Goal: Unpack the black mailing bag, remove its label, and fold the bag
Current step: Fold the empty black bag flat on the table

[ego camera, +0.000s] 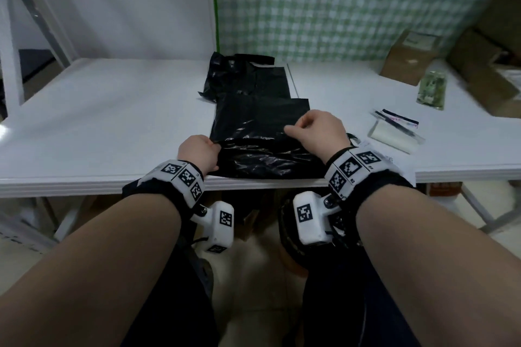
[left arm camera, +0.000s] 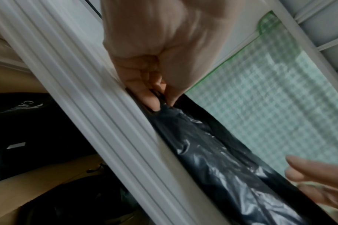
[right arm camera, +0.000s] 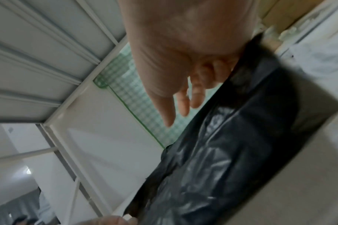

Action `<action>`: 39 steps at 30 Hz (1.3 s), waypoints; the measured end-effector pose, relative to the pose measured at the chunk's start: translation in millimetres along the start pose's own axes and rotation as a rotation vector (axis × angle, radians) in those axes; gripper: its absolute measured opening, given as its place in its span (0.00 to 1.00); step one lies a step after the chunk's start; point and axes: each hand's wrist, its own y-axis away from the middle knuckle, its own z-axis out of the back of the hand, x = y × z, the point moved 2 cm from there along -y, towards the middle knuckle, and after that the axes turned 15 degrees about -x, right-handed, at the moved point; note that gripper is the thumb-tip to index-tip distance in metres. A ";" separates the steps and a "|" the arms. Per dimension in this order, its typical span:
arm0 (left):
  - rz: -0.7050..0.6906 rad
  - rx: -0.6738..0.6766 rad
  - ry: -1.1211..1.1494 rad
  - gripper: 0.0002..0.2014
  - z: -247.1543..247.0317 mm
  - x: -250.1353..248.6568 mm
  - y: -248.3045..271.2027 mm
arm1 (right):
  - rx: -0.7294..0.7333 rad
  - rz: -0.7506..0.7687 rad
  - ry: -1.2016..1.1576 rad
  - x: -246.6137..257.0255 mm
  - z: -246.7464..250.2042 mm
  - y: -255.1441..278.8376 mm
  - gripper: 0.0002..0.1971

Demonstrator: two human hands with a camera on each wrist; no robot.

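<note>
Two hands work a black mailing bag at the near edge of a white table.

Nearest, the left hand [ego camera: 198,153] pinches the left edge of the black mailing bag [ego camera: 262,124] between thumb and curled fingers [left arm camera: 150,100], right at the table [ego camera: 98,121] rim. Just beside it, the right hand [ego camera: 315,129] hovers over the bag's near fold, its fingers [right arm camera: 183,105] loosely extended and holding nothing. The bag lies flat and crinkled, stretching away toward the checked green wall. To the right lie a white label sheet [ego camera: 392,159], a small clear packet with a pen [ego camera: 396,132], a green packet [ego camera: 432,89] and, farthest, a brown cardboard box [ego camera: 408,56].
</note>
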 end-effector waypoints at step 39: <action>-0.570 0.102 -1.015 0.19 7.2 -13.1 16.8 | -0.034 -0.421 0.325 -72.3 39.5 32.4 0.12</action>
